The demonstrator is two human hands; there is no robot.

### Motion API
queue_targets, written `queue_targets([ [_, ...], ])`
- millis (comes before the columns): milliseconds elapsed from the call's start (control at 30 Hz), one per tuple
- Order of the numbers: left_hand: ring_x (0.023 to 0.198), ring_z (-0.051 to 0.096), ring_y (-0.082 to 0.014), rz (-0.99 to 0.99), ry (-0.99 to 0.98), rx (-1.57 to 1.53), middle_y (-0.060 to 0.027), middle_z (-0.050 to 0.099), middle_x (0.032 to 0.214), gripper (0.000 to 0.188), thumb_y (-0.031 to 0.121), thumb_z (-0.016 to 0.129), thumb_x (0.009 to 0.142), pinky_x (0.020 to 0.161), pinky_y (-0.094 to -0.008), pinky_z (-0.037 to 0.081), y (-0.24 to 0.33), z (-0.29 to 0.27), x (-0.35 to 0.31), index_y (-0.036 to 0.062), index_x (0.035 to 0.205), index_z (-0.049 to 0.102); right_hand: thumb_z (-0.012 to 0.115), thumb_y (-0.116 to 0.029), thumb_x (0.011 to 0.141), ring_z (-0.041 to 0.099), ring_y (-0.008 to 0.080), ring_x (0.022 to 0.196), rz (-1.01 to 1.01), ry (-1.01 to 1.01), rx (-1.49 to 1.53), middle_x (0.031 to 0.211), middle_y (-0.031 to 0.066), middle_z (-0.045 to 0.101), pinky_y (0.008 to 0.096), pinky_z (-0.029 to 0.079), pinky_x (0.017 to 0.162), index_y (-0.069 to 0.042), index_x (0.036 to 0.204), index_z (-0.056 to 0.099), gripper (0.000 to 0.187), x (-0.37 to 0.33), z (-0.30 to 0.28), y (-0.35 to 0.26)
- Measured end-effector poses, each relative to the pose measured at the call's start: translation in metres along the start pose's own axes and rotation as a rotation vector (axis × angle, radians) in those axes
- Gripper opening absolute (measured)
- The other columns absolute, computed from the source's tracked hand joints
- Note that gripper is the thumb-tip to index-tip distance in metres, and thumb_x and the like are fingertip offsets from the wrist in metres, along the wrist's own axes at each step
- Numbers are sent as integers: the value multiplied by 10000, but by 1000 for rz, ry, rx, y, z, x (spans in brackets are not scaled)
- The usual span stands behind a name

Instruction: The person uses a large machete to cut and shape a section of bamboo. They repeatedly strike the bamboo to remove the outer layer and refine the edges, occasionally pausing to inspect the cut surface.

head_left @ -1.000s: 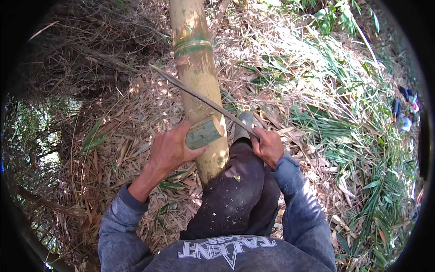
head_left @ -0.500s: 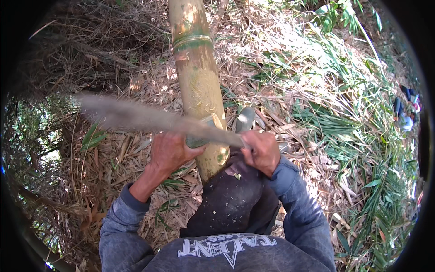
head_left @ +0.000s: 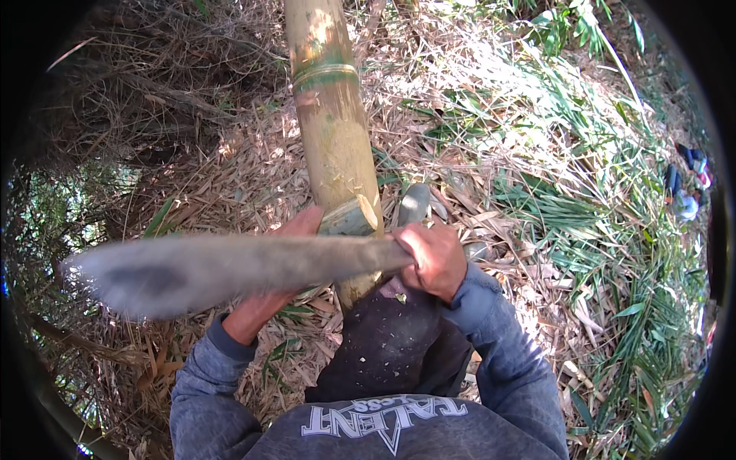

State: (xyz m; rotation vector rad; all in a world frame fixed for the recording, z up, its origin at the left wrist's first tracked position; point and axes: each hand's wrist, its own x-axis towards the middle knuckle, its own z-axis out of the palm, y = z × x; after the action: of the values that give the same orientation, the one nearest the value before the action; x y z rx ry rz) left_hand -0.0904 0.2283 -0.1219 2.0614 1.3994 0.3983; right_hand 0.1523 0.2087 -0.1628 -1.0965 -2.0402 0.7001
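My right hand [head_left: 435, 259] is closed round the handle end of a machete [head_left: 230, 268], whose broad grey-brown blade is smeared by motion. The blade spans leftward, above my left hand [head_left: 303, 222], and hides most of its fingers. That hand grips a short green bamboo piece [head_left: 346, 218] with a slanting, pale cut end. The piece lies across a thick yellowish bamboo pole [head_left: 337, 142], which runs away from me and has a green ring at its joint. The pole's near end lies against my dark-trousered leg [head_left: 391, 337].
Dry bamboo leaves [head_left: 230, 184] cover the ground, with green leaves [head_left: 552, 199] on the right. Tangled dry twigs [head_left: 169, 84] crowd the far left. A shoe [head_left: 415, 203] shows just right of the pole. Small blue and white items [head_left: 686, 192] lie at the far right.
The machete's blade has swung nearer to me and lower in view, now covering much of my left hand. The bamboo piece shows more clearly. The pole stays put.
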Motion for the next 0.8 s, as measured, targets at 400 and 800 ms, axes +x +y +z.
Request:
queue_targets([
  [400,681,639,-247,15,49,-68,-95,648,854,535,366,780,697,562,-362,524,-9,9,-4,57,1089,584,653,-98,703,624,252,577,6,-42,15,738,79,631,399,470,495,-88,932,580,241,-1,-1,-1],
  [800,741,660,-264,52,29,222,-110,645,849,548,344,793,679,614,-370,523,-28,13,-17,45,1088,585,665,-101,715,606,272,559,-13,-41,12,691,83,577,374,489,496,-65,887,544,214,2,-7,-9],
])
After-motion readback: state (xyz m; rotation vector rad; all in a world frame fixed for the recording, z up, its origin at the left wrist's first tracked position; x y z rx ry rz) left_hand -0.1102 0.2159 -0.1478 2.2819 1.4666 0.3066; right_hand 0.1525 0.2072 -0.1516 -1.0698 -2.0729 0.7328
